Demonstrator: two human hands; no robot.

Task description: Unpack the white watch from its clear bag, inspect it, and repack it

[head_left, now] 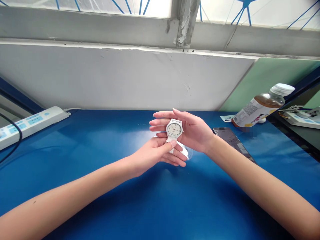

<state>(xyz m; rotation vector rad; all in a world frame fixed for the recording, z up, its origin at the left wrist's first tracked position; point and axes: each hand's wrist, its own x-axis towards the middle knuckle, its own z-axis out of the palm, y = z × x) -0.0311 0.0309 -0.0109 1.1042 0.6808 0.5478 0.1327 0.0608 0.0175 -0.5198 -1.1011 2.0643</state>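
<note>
Tabletop, left hand pinching watch, right hand spread, perhaps touching

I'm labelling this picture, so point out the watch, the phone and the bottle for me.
Watch (174, 129): head view, on its dial.
Phone (231, 140): head view, on its screen.
Bottle (259, 109): head view, on its label.
</note>
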